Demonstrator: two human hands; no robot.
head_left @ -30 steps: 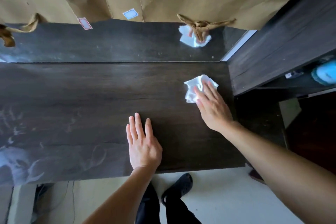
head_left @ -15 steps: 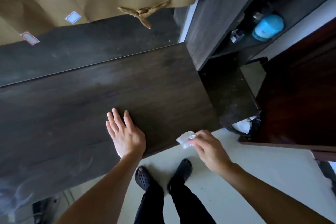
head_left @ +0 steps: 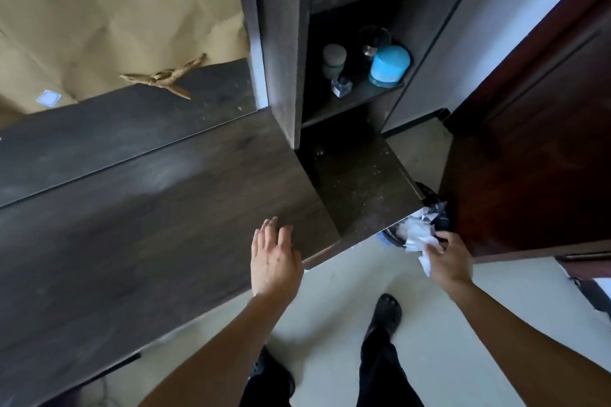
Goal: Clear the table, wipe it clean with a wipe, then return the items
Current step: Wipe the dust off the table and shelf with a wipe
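A view from above, looking down past two bare forearms. A dark wood worktop [head_left: 139, 225] fills the left and centre of the frame and is bare. The left hand [head_left: 274, 258] rests at its near edge, centre frame, fingers spread and grasping nothing.

At lower right, the right hand [head_left: 446, 258] pinches a crumpled white wipe [head_left: 425, 246] and holds it at the mouth of a bin [head_left: 391, 238]. The bin sits on the floor, mostly hidden under a lower dark ledge [head_left: 360, 182]. It has a dark liner and already holds crumpled white and silvery waste. Whether the wipe touches that waste cannot be told.

Judging by this, wiping appears finished and the used wipe is being thrown away. The next move calls for loosening the right fingers so the wipe drops inside the rim, then turning to the shelf to fetch the items.

At upper right, an open shelf [head_left: 347, 102] holds a blue round tub [head_left: 389, 65], a grey-capped jar [head_left: 334, 61], a small clear bottle [head_left: 342, 86] and a dark glass item behind them, too dim to identify. These are probably the cleared items awaiting return. Brown paper [head_left: 115, 10] covers the wall at upper left.
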